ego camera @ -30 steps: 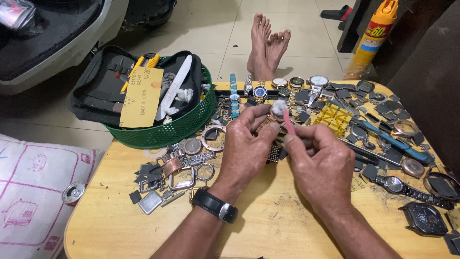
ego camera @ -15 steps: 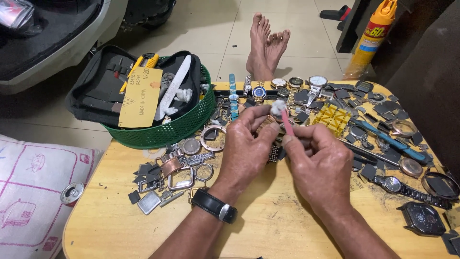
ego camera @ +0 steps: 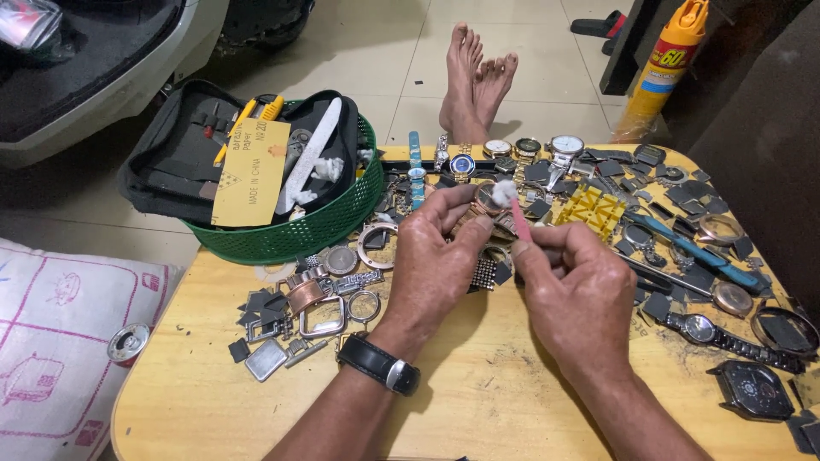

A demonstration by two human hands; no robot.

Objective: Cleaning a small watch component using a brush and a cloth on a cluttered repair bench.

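Cleaning step: rose-gold watch case (ego camera: 485, 203) pinched in left hand (ego camera: 436, 265) above table (ego camera: 478, 401); pink cotton swab (ego camera: 512, 209) pinched by right hand (ego camera: 581, 290), tip on case. Gentle, steady wiping judged necessary.

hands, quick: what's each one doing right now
Left hand: closed on a round watch case.
Right hand: closed on a pink swab, tip against the watch case.
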